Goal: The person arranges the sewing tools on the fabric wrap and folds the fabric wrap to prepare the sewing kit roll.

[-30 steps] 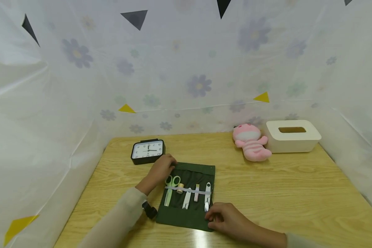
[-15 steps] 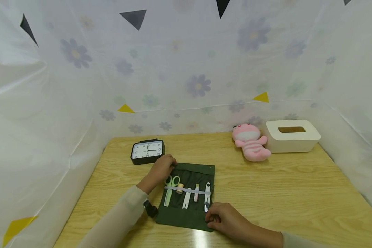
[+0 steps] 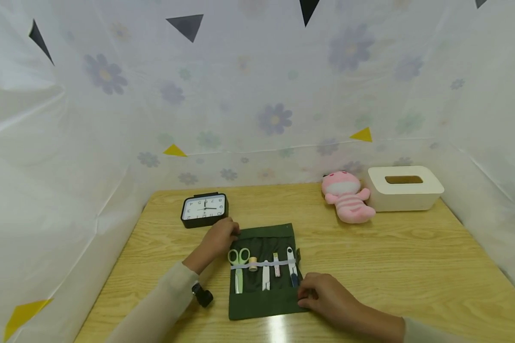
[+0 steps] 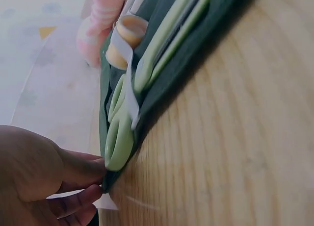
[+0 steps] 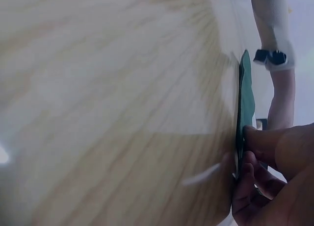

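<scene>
A dark green sewing kit pouch (image 3: 262,305) lies unfolded on the table. Under its pale elastic band sit green-handled scissors (image 3: 239,269), a thread spool (image 3: 252,264), a small white tool (image 3: 266,277), a pink-and-white strip (image 3: 276,265) and a white tool with a dark end (image 3: 292,267). My left hand (image 3: 218,238) pinches the pouch's far left corner; the left wrist view shows thumb and fingers (image 4: 81,174) at that corner beside the scissor handles. My right hand (image 3: 328,297) pinches the near right edge, also visible in the right wrist view.
Behind my left hand stands a black-framed clock (image 3: 204,209). A pink plush toy (image 3: 347,197) leans near a white tissue box (image 3: 405,190) at the back right. Patterned sheeting (image 3: 257,95) encloses the wooden table (image 3: 390,257) at the back and sides.
The pouch has turned slightly counterclockwise, its near edge shifting right. My right hand has moved right with its edge, while my left hand has drawn slightly left and nearer.
</scene>
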`<state>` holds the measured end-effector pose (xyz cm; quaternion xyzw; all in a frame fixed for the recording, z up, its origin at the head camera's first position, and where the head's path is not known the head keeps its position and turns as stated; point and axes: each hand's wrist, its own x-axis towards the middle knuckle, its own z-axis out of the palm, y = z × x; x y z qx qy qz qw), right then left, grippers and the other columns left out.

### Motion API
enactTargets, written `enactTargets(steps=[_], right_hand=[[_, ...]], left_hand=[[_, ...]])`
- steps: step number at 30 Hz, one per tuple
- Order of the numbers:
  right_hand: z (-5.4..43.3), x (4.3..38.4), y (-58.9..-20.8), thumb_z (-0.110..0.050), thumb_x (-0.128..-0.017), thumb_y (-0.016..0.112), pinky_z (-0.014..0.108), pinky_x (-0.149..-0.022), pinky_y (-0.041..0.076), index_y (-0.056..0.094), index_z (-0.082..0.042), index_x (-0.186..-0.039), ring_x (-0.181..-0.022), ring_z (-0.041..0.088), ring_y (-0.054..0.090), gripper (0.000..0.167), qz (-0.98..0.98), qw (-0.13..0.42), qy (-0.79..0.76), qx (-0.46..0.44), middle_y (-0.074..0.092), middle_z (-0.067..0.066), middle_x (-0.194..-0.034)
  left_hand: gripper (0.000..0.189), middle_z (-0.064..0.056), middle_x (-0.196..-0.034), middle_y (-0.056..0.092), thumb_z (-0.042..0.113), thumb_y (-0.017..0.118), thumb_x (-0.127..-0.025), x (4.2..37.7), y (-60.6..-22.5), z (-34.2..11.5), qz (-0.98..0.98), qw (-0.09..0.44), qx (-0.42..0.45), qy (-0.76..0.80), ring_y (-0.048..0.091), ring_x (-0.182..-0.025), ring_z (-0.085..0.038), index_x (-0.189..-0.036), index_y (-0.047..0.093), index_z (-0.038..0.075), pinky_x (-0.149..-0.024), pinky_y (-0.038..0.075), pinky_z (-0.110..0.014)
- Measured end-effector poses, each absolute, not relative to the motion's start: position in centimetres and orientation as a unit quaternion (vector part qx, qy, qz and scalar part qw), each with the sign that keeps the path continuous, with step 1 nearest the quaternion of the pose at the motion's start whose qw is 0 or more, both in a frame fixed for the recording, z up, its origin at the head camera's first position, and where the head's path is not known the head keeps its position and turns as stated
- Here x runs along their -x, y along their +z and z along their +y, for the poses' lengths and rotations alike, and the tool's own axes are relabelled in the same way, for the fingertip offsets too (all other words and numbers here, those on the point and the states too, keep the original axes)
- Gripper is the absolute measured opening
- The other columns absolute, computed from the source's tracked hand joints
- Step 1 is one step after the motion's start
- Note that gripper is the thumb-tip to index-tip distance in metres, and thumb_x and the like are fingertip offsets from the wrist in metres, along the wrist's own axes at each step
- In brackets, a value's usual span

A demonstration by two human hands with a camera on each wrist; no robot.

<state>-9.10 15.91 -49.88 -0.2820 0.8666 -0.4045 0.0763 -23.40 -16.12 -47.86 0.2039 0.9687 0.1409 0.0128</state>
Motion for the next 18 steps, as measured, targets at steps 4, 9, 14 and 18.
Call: enactTargets(steps=[4, 9, 14, 18], right_hand=[[17.0, 9.9, -49.8, -0.023, -0.087, 0.084, 0.021, -0.061, 0.047, 0.072, -0.029, -0.082, -0.07, -0.004, 0.051, 0.015, 0.886, 0.057, -0.375, 0.265, 0.057, -0.021, -0.081], [18.4, 10.8, -49.4, -0.02, -0.087, 0.083, 0.022, -0.063, 0.048, 0.071, -0.028, -0.084, -0.072, -0.003, 0.053, 0.015, 0.898, 0.055, -0.361, 0.247, 0.059, -0.019, -0.083], [19.7, 12.1, -49.1, -0.015, -0.088, 0.082, 0.024, -0.063, 0.049, 0.072, -0.024, -0.087, -0.074, -0.002, 0.054, 0.014, 0.906, 0.05, -0.349, 0.235, 0.061, -0.016, -0.085], [20.4, 13.5, -49.2, -0.011, -0.088, 0.082, 0.024, -0.065, 0.05, 0.073, -0.021, -0.088, -0.074, -0.002, 0.055, 0.014, 0.915, 0.025, -0.325, 0.238, 0.061, -0.015, -0.084]], left_hand=[[0.007, -0.002, -0.085, 0.06, 0.005, 0.08, -0.088, 22.7, -47.7, -16.8, 0.966, 0.006, -0.211, 0.149, 0.062, -0.082, -0.02, -0.086, 0.074, 0.009, -0.077, 0.055, -0.038], [0.007, -0.002, -0.083, 0.062, 0.003, 0.079, -0.088, 21.7, -47.6, -17.6, 0.963, 0.001, -0.221, 0.156, 0.064, -0.081, -0.022, -0.085, 0.075, 0.008, -0.077, 0.056, -0.04], [0.009, -0.001, -0.083, 0.062, 0.0, 0.08, -0.087, 20.7, -47.5, -18.3, 0.959, 0.021, -0.23, 0.163, 0.064, -0.08, -0.022, -0.085, 0.075, 0.008, -0.077, 0.056, -0.042], [0.011, 0.001, -0.084, 0.065, 0.003, 0.081, -0.086, 20.0, -47.5, -18.9, 0.954, 0.053, -0.237, 0.178, 0.064, -0.079, -0.017, -0.085, 0.073, 0.01, -0.075, 0.055, -0.038]])
